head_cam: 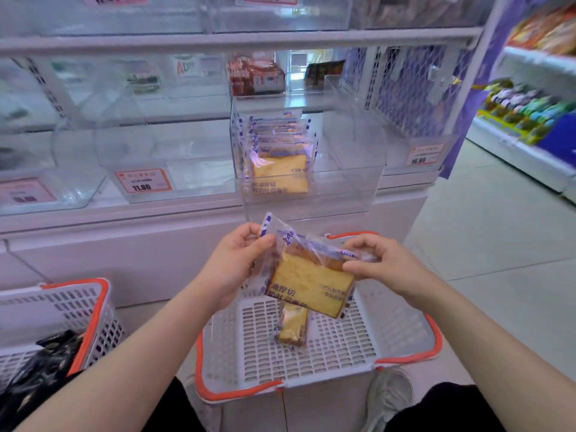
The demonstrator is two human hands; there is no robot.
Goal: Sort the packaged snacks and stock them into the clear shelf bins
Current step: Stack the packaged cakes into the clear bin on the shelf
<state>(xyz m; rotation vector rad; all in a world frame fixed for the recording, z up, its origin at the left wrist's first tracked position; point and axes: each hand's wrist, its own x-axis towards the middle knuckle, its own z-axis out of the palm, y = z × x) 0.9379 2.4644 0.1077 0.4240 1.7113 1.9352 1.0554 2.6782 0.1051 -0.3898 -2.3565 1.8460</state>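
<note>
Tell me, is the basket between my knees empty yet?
Not empty: one wrapped cake slice lies on the white basket floor, below the packets in your hands.

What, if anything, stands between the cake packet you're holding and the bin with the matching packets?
Nothing visible does. The cake packet, pinched by the left hand and right hand, sits below the clear bin, whose top is open above the stocked packets.

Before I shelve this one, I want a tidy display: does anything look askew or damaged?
Nothing looks damaged. The cake pack held by both hands, left and right, is tilted, and one pack lies alone in the basket. The packs in the bin stand upright in a row.
</note>
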